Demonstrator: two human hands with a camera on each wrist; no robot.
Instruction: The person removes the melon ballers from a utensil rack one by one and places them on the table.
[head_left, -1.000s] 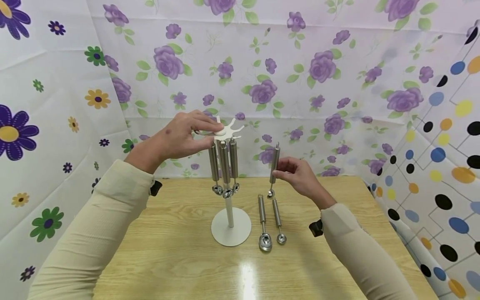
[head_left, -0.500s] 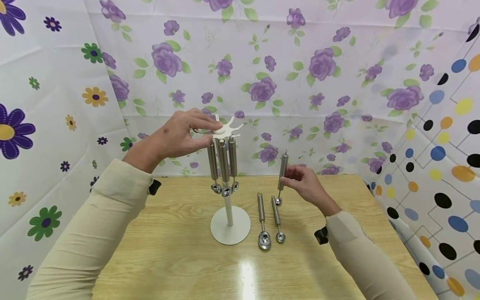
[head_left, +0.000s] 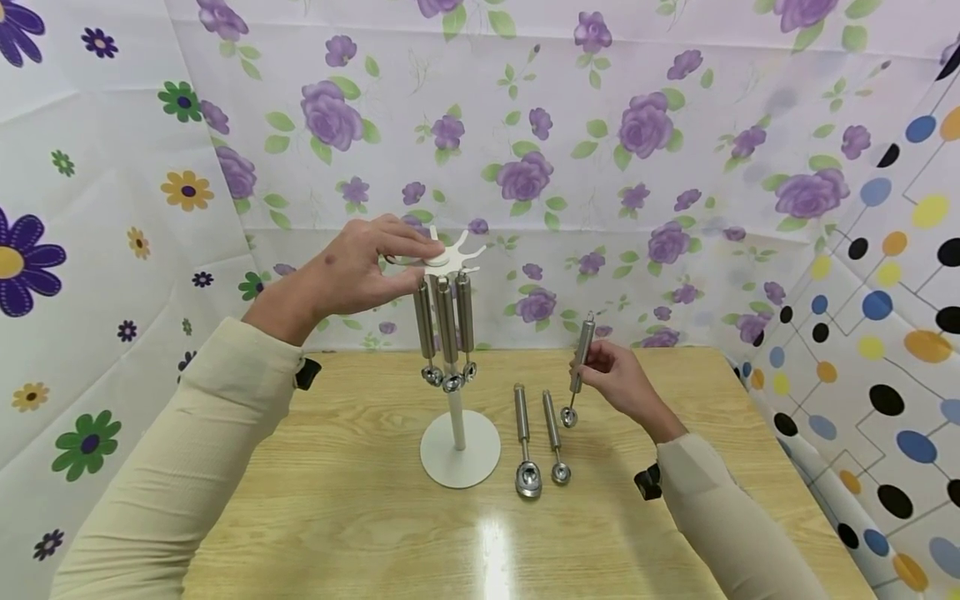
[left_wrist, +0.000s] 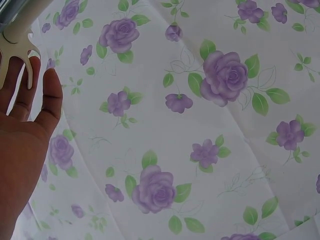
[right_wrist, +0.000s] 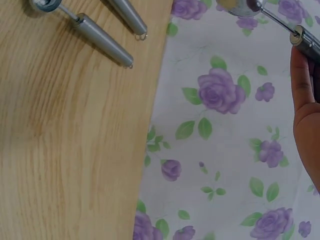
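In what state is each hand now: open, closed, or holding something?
Left hand: holding the white stand at its top.
Right hand: holding the rightmost metal scoop.

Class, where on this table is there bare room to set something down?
Bare: the pale wood table between the cream left sleeve and the round white stand base, and the strip in front of that base. Crowded: right of the base, where two silver metal scoops lie and the right hand holds a third scoop.
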